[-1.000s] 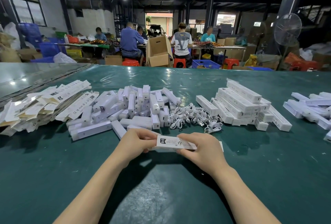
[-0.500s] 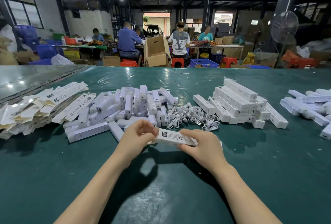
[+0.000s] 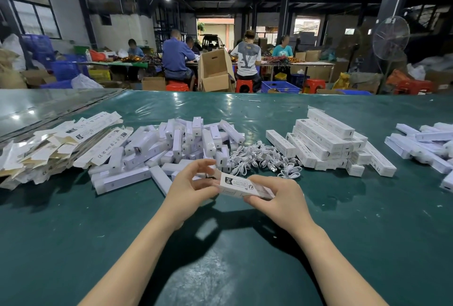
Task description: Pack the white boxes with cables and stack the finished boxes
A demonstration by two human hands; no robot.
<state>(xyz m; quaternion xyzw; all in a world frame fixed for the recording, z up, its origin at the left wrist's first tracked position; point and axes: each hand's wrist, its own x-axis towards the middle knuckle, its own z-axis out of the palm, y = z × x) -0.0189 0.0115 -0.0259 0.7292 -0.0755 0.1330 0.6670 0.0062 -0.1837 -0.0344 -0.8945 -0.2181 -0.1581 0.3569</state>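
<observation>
White box held above the desk.
Right hand fingers wrap its right half, left hand fingers pinch its left end; cable pile lies just beyond the fingers, stacked boxes farther right.

I am reading the table cover as glossy green sheet, reflecting light. The white box is showing matt printed card. The flat cartons are exposing raw brown card; the cables are looking smooth.
</observation>
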